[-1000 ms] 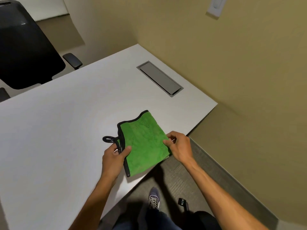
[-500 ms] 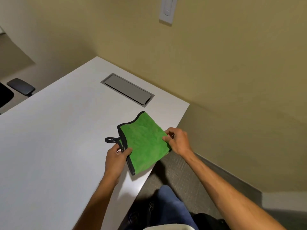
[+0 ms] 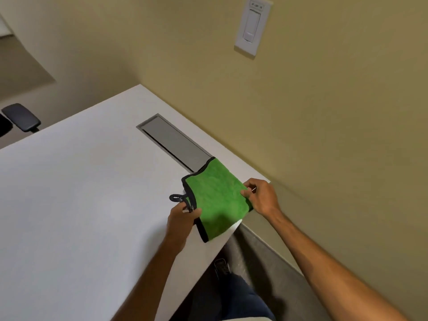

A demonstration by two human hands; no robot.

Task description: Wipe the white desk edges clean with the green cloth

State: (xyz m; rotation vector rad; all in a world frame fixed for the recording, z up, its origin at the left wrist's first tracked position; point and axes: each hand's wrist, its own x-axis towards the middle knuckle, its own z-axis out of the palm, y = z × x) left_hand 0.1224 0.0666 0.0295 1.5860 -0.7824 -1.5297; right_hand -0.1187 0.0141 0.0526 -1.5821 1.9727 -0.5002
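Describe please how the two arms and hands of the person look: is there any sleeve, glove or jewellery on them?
Both forearms are bare up to the picture's lower edge, no sleeves showing. The left hand and right hand wear no gloves; no watch, bracelet or ring is visible. The fingers are bare too.

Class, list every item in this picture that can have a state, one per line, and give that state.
green cloth: folded, held up over the desk corner by both hands
left hand: gripping the cloth's black-trimmed edge
right hand: pinching the cloth's opposite edge
white desk: bare top
grey cable hatch: lid closed
wall switch: position unclear
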